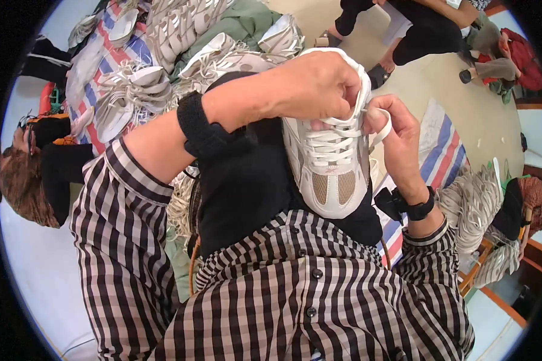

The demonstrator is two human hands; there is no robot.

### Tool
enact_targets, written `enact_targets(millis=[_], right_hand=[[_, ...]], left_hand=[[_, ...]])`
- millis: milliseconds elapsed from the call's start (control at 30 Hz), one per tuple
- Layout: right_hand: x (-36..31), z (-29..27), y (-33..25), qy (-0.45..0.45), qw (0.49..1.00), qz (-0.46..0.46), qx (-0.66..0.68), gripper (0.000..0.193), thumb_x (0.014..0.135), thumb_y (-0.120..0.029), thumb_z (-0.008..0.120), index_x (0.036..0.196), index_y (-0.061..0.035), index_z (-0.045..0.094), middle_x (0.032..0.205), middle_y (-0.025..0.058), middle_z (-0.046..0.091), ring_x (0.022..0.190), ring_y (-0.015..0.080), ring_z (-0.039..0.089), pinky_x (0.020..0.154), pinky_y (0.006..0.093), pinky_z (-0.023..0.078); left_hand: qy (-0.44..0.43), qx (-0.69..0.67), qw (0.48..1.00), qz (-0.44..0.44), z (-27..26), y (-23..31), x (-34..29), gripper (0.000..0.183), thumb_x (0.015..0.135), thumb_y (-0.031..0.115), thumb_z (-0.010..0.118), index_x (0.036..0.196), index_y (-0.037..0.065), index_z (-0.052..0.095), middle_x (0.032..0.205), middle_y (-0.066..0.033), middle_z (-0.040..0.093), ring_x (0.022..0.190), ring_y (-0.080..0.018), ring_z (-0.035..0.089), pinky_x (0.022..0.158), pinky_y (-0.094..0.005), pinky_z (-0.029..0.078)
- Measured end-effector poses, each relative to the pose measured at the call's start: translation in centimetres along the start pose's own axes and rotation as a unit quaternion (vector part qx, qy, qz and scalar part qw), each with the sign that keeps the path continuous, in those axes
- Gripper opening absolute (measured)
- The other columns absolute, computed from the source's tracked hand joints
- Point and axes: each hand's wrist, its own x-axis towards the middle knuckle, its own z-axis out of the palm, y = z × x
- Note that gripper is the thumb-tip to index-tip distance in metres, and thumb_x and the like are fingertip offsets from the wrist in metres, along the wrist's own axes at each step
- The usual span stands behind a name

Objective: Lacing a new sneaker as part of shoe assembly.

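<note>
A white and beige sneaker (337, 196) rests on my black-clad lap, its toe toward me. White laces (331, 146) cross its tongue in several rows. My left hand (326, 84) reaches over the shoe's opening, its fingers curled around the upper edge near the top eyelets. Close beside it, my right hand (398, 129) pinches a white shoelace (382, 133) between thumb and forefinger at the shoe's right side. A loop of that lace hangs below the thumb. The fingertips of my left hand are partly hidden behind the shoe's edge.
Piles of similar sneakers (190, 27) lie on a striped sheet (105, 51) and green cloth (247, 25) at the far left. More shoes (473, 201) are heaped at the right by another striped sheet (442, 141). Several people sit around, one person (412, 36) at the far right.
</note>
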Motion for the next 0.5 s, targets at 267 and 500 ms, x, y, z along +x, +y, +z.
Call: enact_targets(millis=[267, 500], right_hand=[[-1.7, -2.4, 0.8, 0.058, 0.998, 0.000, -0.003, 0.012, 0.095, -0.015, 0.055, 0.091, -0.0038, 0.055, 0.077, -0.0022, 0.055, 0.071, 0.0059, 0.049, 0.064, 0.0210, 0.040], [-3.3, -3.4, 0.7, 0.093, 0.995, -0.020, -0.030, 0.012, 0.095, -0.014, 0.055, 0.088, -0.0036, 0.054, 0.076, -0.0025, 0.052, 0.069, 0.0057, 0.045, 0.063, 0.0203, 0.037]], left_hand=[[-0.012, 0.033, 0.999, 0.024, 0.8, 2.2, 3.4, 0.015, 0.078, 0.006, 0.061, 0.089, -0.004, 0.064, 0.068, -0.0038, 0.061, 0.060, -0.0104, 0.060, 0.050, -0.0253, 0.048], [-0.030, 0.004, 0.999, 0.013, 2.0, 2.9, 4.0, 0.009, 0.077, 0.003, 0.061, 0.083, -0.003, 0.062, 0.062, -0.0050, 0.059, 0.054, -0.0101, 0.057, 0.048, -0.0258, 0.046]])
